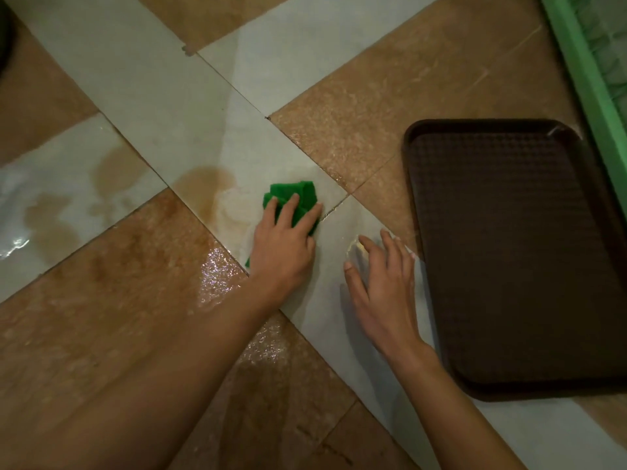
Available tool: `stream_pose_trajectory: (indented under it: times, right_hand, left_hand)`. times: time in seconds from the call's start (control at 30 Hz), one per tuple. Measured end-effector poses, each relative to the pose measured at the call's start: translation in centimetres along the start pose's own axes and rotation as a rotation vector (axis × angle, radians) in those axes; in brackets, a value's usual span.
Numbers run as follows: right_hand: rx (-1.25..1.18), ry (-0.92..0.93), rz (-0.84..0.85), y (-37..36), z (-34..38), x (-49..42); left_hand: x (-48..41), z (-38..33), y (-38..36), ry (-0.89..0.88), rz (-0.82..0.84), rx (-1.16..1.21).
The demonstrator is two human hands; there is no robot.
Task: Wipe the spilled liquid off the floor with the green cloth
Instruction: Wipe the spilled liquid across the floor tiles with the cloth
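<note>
The green cloth (298, 198) is pressed onto the floor (152, 96) by straight fingers (286, 212) of the left hand (281, 245), just right of the brown spilled liquid (203, 181). The right hand (383, 286) is laid open beside the brown tray (509, 259).

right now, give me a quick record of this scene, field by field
left hand: fingers straight, pressing on the green cloth
green cloth: bunched on the floor, at a tile joint
spill: brown puddles left of the green cloth, not yet wiped
right hand: fingers spread, low over the floor beside the tray
tray: brown, flat on the floor at the right
</note>
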State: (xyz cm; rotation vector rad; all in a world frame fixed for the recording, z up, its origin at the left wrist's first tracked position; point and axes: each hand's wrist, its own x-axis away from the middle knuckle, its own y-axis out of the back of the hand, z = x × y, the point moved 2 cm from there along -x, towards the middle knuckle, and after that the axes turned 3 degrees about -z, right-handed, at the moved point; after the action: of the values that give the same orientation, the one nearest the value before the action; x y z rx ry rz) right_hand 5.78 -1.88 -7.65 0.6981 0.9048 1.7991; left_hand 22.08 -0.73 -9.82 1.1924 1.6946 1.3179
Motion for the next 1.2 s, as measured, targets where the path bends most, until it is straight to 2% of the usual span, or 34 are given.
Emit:
stream_pose_trajectory:
  times: [0.13, 0.4, 0.53, 0.7, 0.83, 0.87, 0.9, 1.0, 1.03, 1.1, 1.2]
  right_hand:
    - [-0.027, 0.0, 0.013, -0.4, 0.5, -0.1]
    - [-0.064, -0.003, 0.009, 0.3, -0.5, 0.4]
    - [-0.066, -0.01, -0.013, 1.0, -1.1, 0.5]
    - [-0.091, -0.003, -0.031, 1.3, -0.9, 0.3]
    - [-0.114, 0.012, -0.034, 1.5, -0.9, 0.5]
    - [-0.113, 0.01, -0.031, 1.8, -1.1, 0.7]
    - [-0.112, 0.003, -0.026, 1.9, -1.3, 0.9]
    - [-0.114, -0.014, -0.024, 2.3, -1.5, 1.2]
    - [-0.114, -0.012, -0.024, 2.3, -1.3, 1.2]
    - [-0.106, 0.001, -0.027, 2.2, -0.9, 1.1]
    - [-0.12, 0.0, -0.045, 2.5, -0.4, 0.9]
  left_hand:
    - [-1.4, -1.3, -0.4, -0.129, 0.038, 0.003]
    - [-3.4, 3.1, 1.1, 0.11, -0.078, 0.015]
    - [-4.8, 1.1, 1.2, 0.163, -0.048, 0.048]
    - [-2.4, -3.4, -0.5, -0.198, 0.075, -0.031]
    - [-0.1, -0.7, -0.6, -0.582, 0.086, -0.026]
    - [-0.2, 0.3, -0.7, -0.632, 0.072, -0.047]
    - [-0.7, 1.0, -0.7, -0.608, 0.063, -0.054]
    - [-2.2, -0.4, 0.1, -0.286, 0.066, 0.001]
    - [-2.2, -1.5, -0.1, -0.228, 0.061, 0.013]
    - [-0.9, -4.1, -0.5, -0.313, 0.05, 0.03]
    - [3.1, -4.4, -1.1, -0.599, 0.052, 0.041]
